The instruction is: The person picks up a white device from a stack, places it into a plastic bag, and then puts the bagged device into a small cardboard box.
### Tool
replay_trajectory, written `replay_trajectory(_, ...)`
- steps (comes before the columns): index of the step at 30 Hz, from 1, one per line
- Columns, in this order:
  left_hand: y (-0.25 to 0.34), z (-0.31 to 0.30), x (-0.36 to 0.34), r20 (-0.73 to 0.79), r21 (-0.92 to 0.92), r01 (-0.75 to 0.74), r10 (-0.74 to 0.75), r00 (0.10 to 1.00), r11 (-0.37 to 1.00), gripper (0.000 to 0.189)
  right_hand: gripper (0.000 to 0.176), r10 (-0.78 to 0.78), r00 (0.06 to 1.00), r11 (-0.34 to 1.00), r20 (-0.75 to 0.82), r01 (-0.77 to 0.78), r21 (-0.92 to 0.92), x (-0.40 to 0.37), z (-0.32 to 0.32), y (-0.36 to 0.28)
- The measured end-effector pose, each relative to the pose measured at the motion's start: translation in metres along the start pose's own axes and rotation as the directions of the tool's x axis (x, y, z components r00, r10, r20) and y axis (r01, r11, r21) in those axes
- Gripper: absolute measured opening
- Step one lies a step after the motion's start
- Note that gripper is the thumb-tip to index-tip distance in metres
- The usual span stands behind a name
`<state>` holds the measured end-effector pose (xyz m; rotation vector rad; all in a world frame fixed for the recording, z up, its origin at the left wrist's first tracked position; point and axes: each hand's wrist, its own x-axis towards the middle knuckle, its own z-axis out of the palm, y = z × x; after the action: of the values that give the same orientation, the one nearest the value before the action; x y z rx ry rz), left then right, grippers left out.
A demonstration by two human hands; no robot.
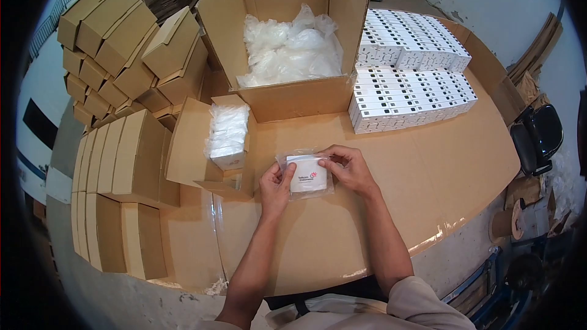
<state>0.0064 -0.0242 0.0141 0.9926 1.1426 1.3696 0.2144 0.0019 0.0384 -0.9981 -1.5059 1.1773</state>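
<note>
A small white box [307, 177], red logo and dark print on its upturned face, sits inside a clear plastic bag [285, 161]; it lies nearly flat, pinched between left hand [276, 186] and right hand [350, 168], above the cardboard tabletop [428, 174].

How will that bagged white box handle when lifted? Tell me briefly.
Probably light: the left hand and right hand hold the small white box by fingertips. Its squared faces look stiff. The loose clear bag around it may slip.

packing warehouse: stacked cartons [116, 43], boxed goods [409, 85].
</note>
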Motion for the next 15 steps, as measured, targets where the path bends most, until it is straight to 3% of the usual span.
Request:
replay_trajectory(11,0.0,0.0,-0.001,-0.02,0.036,-0.101,0.101,0.995,0.994,0.025,0.017,-0.033,0.999,0.999,0.0,0.033,0.013,-0.001,0.004,-0.007)
replay_trajectory(15,-0.002,-0.002,0.0,-0.022,0.025,-0.146,0.146,0.989,0.989,0.022,0.015,-0.066,0.998,0.994,-0.024,0.064,-0.089,-0.002,0.006,-0.011)
